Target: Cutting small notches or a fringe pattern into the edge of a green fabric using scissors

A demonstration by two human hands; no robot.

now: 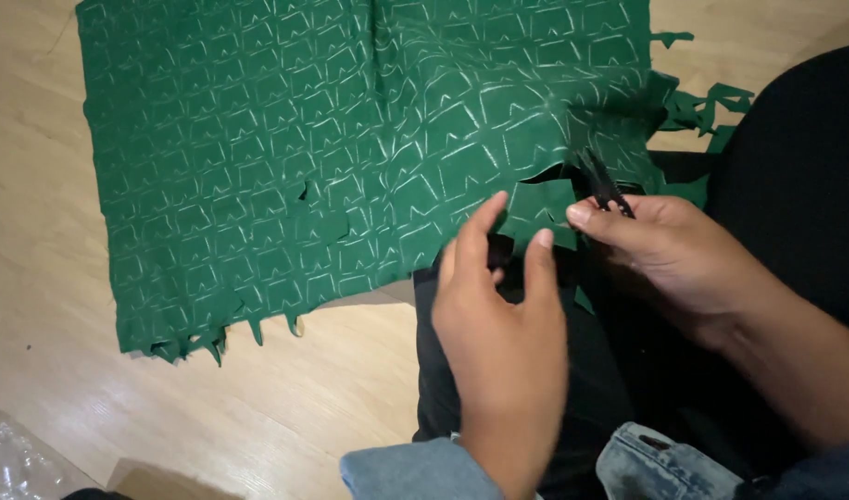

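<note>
head view, looking straight down at the lap: there's a big sheet of green fabric [350, 148] spread over the light wood floor [44, 278], covered in a chalky white grid of little drawn shapes. everything else sits relative to that sheet. its lower edge is ragged with small pointed tabs, and there are a couple of small holes cut out near its middle. the sheet's lower right corner runs up onto the person's lap, over black trousers [572, 389].

at that corner the left hand [498, 315] has its fingers [484, 231] spread and loosely curled, pinching a small cut green piece [540, 211] between thumb and forefinger, so it's grasping that flap, not clenched tight. i can't tell if the piece is fully free of the sheet or hanging on at its top edge.

just right of that flap, the right hand [670, 255] is wrapped around small black scissors [605, 185], fingers closed on the handles, with the blades poking up into the sheet's cut edge. whether the blades are apart or together is too blurry to say.

off the sheet's right edge, green scraps [711, 106] lie on the floor and against the black trousers. denim cuffs [415, 472] show at both wrists, below the sheet. down in the bottom left corner, well apart from the sheet, there's a bit of crinkly clear plastic [7, 463].
</note>
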